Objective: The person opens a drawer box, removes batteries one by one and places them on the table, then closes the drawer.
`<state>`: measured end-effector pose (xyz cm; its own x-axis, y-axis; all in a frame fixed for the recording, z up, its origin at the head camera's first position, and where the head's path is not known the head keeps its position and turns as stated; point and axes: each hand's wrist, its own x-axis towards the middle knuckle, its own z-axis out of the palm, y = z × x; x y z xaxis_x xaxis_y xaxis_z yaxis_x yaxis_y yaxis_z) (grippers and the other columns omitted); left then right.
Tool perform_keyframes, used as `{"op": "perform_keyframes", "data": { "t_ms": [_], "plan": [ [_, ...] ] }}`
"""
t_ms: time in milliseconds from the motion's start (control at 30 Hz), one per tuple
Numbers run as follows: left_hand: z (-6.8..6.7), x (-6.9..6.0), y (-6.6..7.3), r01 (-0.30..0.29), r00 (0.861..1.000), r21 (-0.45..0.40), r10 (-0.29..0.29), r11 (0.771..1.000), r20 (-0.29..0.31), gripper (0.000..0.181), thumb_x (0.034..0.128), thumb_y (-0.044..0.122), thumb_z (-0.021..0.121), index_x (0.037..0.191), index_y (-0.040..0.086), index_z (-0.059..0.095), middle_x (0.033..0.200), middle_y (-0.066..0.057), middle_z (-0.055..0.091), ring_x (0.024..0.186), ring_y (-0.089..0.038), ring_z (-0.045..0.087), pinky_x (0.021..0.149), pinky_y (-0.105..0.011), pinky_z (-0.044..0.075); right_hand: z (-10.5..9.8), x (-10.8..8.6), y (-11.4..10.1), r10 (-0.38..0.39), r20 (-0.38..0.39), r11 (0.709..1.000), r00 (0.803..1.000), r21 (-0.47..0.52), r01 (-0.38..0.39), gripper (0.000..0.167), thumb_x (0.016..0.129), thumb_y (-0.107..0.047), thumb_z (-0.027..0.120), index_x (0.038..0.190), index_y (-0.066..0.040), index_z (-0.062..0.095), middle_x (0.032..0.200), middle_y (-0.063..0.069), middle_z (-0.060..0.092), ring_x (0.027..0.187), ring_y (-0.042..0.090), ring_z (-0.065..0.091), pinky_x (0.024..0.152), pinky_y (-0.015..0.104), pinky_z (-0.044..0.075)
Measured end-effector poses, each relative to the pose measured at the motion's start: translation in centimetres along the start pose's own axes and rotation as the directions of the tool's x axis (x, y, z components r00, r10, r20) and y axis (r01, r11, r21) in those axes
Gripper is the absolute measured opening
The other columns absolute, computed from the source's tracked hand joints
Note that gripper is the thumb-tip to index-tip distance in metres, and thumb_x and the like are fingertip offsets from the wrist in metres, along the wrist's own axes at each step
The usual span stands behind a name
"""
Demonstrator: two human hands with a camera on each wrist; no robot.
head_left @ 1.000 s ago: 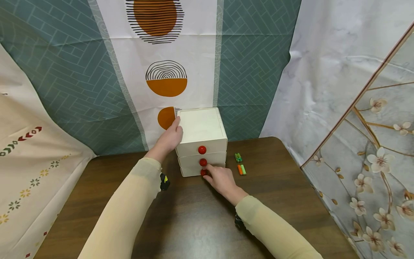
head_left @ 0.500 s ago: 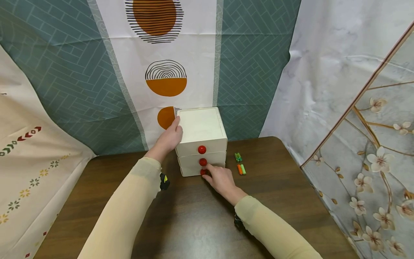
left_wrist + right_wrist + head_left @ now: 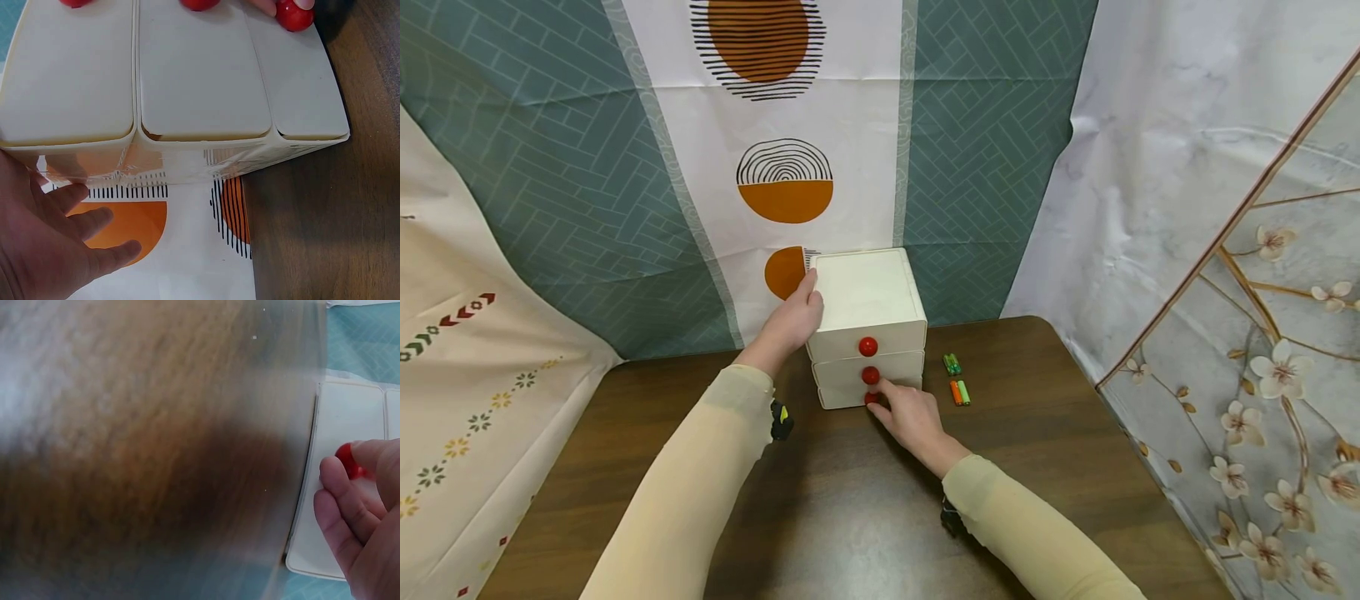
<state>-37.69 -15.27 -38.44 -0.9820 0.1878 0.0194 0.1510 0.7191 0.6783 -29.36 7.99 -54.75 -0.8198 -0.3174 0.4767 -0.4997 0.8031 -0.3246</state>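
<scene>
A small white drawer unit (image 3: 868, 287) stands against the back wall, three drawers stacked with a round red knob on each. All three fronts look pushed in. My left hand (image 3: 792, 321) rests against the unit's left side near the top edge. Its fingers (image 3: 94, 222) spread loosely beside that wall in the left wrist view. At the lowest drawer, my right hand (image 3: 913, 417) pinches the bottom knob (image 3: 295, 16) between thumb and index finger. In the right wrist view the knob (image 3: 347, 459) is partly covered by those fingers.
Right of the unit, a pair of green batteries (image 3: 952, 364) lies on the brown wooden table (image 3: 865, 508). In front of them are an orange battery (image 3: 956, 393) and a light green battery (image 3: 964, 392). Patterned cloths hang behind and on both sides.
Almost nothing differs. Both hands keep their places on the unit and the bottom knob; the right forearm has shifted very slightly left.
</scene>
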Motion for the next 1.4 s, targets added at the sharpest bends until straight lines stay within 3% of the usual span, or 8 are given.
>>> {"op": "perform_keyframes", "data": {
  "t_ms": [633,1400],
  "plan": [
    [0.03,0.02,-0.03,0.015,1.0,-0.004,-0.015,1.0,0.003,0.068,0.1182,0.042,0.018,0.18,0.018,0.002,0.185,-0.007,0.009,0.169,-0.033,0.018,0.136,-0.052,0.014,-0.21,0.13,-0.1,0.054,0.039,0.998,0.998,0.026,-0.055,0.017,0.1,-0.032,0.085,0.113,-0.025,0.077,0.09,-0.002,0.082,0.073,0.022,0.075,0.058,0.038,0.054],
    [0.0,0.01,0.11,0.014,1.0,-0.014,-0.014,1.0,0.005,0.068,0.118,0.042,0.017,0.18,0.017,0.001,0.186,-0.005,0.005,0.17,-0.029,0.012,0.136,-0.05,0.01,-0.17,0.36,-0.39,0.078,0.032,0.997,0.996,0.026,-0.079,0.02,0.098,-0.032,0.088,0.111,-0.024,0.076,0.094,-0.006,0.082,0.075,0.021,0.075,0.055,0.037,0.051]
  ]
}}
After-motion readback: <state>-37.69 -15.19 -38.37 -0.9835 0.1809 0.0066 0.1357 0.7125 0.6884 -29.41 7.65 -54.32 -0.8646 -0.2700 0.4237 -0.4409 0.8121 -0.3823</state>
